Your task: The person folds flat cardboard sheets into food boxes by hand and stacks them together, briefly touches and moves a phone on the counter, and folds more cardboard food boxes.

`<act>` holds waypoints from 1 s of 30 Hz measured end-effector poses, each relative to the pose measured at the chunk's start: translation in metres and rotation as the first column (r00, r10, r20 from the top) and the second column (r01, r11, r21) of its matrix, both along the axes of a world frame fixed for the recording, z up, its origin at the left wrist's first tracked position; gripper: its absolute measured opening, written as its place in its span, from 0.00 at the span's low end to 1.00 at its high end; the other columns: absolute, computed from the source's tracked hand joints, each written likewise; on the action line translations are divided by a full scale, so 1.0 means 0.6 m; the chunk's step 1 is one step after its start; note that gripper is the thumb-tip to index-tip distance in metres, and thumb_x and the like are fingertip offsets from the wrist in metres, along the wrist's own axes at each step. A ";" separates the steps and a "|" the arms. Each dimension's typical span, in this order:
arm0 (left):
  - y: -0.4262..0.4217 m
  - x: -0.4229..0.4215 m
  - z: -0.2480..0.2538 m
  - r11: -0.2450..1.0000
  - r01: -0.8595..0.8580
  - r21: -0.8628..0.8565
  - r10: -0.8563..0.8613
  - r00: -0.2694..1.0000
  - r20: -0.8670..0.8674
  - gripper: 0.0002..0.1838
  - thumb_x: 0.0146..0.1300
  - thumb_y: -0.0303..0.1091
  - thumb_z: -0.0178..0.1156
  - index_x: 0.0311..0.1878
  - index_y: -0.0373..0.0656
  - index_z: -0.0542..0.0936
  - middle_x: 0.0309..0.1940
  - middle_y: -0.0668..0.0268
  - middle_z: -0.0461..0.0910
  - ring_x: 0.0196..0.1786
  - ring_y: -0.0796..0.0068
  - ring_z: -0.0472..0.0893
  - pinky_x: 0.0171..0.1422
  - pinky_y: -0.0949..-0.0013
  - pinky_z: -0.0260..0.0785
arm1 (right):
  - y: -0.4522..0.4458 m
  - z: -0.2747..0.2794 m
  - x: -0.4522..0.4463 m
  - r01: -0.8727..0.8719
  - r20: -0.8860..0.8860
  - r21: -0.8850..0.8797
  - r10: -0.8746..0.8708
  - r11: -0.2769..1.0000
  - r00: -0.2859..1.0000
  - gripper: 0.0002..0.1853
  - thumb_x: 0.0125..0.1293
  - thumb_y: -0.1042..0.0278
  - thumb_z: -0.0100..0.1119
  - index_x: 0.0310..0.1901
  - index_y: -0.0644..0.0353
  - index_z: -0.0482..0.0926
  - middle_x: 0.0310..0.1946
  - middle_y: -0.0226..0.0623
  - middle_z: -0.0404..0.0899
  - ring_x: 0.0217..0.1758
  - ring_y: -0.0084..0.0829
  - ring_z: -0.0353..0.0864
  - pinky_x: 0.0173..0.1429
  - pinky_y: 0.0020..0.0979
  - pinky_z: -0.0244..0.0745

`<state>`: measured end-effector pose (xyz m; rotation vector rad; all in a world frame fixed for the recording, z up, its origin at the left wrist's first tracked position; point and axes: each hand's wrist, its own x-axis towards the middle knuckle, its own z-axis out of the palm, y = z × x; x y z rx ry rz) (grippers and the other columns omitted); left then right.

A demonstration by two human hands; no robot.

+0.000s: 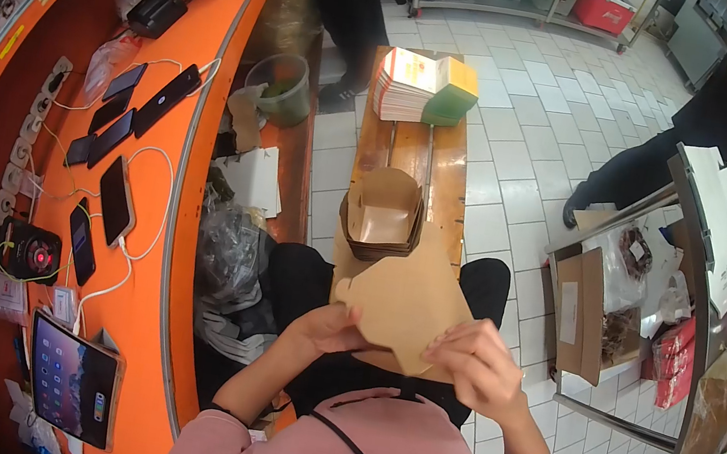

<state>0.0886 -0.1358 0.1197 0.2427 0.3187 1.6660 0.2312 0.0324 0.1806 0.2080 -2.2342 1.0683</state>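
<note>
A flat brown cardboard box blank (409, 301) with cut corners is held over my lap. My left hand (330, 328) grips its left edge, with the thumb showing near the corner. At the near right edge, the fingers of my right hand (484, 368) are closed in a pinch on the cardboard. Just beyond the blank, a stack of folded brown cardboard trays (385, 211) stands on the wooden bench (447, 179). Part of the stack's base is hidden behind the blank.
White-and-red printed cartons (405, 86) and a green-and-yellow carton (454, 89) sit at the bench's far end. An orange counter (164, 195) with phones and a tablet (74, 376) runs along the left. To the right stands a metal rack (617, 424); two people stand nearby.
</note>
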 end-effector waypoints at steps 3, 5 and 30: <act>0.010 -0.003 0.026 0.949 0.019 -0.315 -0.019 1.000 0.002 0.24 0.65 0.38 0.52 0.62 0.42 0.60 0.56 0.63 0.69 0.58 0.70 0.70 0.61 0.64 0.66 | 0.002 0.004 0.006 -0.159 0.112 0.078 0.149 0.984 0.982 0.11 0.44 0.78 0.62 0.33 0.63 0.79 0.30 0.34 0.74 0.36 0.35 0.73 0.42 0.32 0.68; 0.015 0.004 0.034 0.931 -0.008 -0.365 -0.028 0.995 -0.094 0.23 0.66 0.38 0.50 0.62 0.42 0.61 0.55 0.63 0.69 0.58 0.71 0.71 0.61 0.65 0.67 | 0.005 -0.001 0.001 -0.164 0.136 0.019 0.160 0.986 0.978 0.14 0.38 0.72 0.68 0.32 0.60 0.81 0.28 0.31 0.73 0.35 0.33 0.71 0.46 0.35 0.68; -0.028 -0.020 0.044 0.992 -0.037 -0.121 0.020 0.990 -0.142 0.21 0.64 0.39 0.53 0.56 0.38 0.68 0.53 0.60 0.71 0.56 0.71 0.72 0.59 0.69 0.65 | 0.039 0.014 -0.019 -0.268 0.252 -0.162 0.303 0.950 0.919 0.11 0.38 0.68 0.73 0.24 0.56 0.79 0.46 0.36 0.64 0.63 0.45 0.58 0.63 0.45 0.55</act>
